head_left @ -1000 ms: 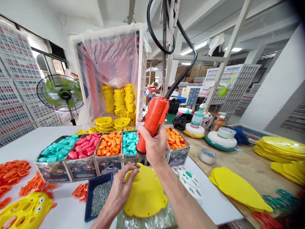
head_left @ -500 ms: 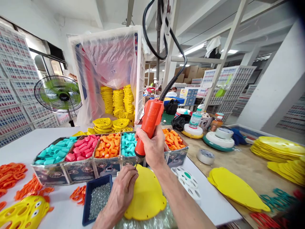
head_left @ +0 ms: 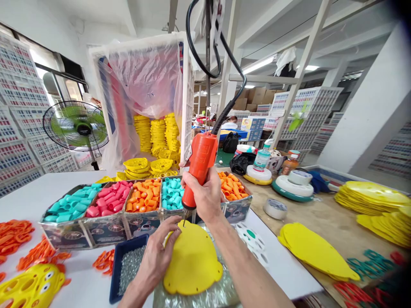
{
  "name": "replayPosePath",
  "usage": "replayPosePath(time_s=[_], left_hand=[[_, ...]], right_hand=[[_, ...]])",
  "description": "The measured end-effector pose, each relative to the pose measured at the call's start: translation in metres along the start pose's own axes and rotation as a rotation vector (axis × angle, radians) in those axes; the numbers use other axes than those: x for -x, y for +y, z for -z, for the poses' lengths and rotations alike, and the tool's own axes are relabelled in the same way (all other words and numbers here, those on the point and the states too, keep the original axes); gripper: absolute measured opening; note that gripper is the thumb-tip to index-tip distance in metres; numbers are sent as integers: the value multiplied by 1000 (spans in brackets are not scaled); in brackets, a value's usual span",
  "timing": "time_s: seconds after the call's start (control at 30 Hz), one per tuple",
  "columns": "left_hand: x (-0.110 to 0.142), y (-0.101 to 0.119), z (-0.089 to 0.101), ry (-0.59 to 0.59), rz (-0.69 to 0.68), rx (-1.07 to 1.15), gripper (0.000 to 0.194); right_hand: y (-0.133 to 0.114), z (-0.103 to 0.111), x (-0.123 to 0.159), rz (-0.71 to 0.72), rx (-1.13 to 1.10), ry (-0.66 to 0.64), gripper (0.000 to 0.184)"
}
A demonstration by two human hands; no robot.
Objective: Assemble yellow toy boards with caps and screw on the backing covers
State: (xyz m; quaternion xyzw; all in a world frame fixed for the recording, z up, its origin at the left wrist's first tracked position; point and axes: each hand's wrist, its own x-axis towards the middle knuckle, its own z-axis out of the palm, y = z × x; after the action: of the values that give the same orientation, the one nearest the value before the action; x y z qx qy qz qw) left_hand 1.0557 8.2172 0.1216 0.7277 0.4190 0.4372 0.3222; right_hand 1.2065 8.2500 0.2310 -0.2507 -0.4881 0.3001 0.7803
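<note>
My right hand (head_left: 207, 194) is wrapped round an orange-red electric screwdriver (head_left: 201, 156), which hangs by a black cable and points downward. Its thin bit (head_left: 184, 220) meets the top edge of a flat yellow plastic plate (head_left: 192, 261). The plate has small holes near its rim and lies on a clear plastic-wrapped bundle (head_left: 192, 301). At the plate's upper left edge is my left hand (head_left: 159, 248), its thumb and forefinger apart beside the bit; its other fingers are partly hidden. Left of that hand, a dark blue tray (head_left: 115, 273) holds small metal screws (head_left: 131, 263).
Behind the plate, a row of boxes (head_left: 107, 231) holds turquoise, pink and orange plastic parts. Orange links (head_left: 38, 254) and a yellow animal-faced piece (head_left: 32, 284) lie left. To the right are white perforated discs (head_left: 252, 239), yellow plates (head_left: 316, 252) and a tape roll (head_left: 275, 208).
My left thumb and forefinger have spread and drawn back slightly from the screwdriver bit. My right hand keeps the screwdriver almost in place over the plate. The view has shifted a little.
</note>
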Motion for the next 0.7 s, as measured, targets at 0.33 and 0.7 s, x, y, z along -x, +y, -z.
replayPosePath(time_s=[0.33,0.7], left_hand=[[0,-11,-2,-23,164,86,21],[-2,-2,-7,-84,-96,-22,18]], right_hand=[[10,5,-2,22,41,71,33],[0,-5,2,5,-85,31,36]])
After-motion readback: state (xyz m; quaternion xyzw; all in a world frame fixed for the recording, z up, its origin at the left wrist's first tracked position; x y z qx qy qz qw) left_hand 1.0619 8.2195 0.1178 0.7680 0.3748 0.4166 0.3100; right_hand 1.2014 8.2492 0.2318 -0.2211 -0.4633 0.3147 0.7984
